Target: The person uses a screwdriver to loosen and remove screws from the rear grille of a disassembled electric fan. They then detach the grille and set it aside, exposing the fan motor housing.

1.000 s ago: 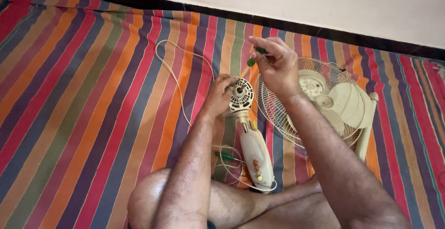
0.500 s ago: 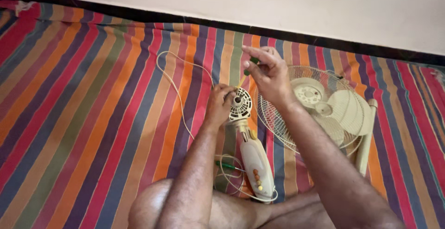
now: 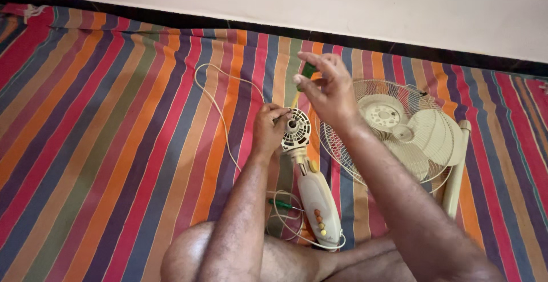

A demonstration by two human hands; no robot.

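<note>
Green-handled screwdriver w/ yellow shaft (image 3: pixel 302 82) is pinched in right hand (image 3: pixel 328 91), fingers closed on handle; its long axis slants down-left to round cream vented motor housing (image 3: pixel 297 129) just below. Housing's left edge is clasped by left hand (image 3: pixel 267 129), the nearer hand.

The mat (image 3: pixel 114 122) has red, orange, purple and green stripes; the fan (image 3: pixel 311 188) is cream; the screwdriver (image 3: pixel 307 72) handle is green.
</note>
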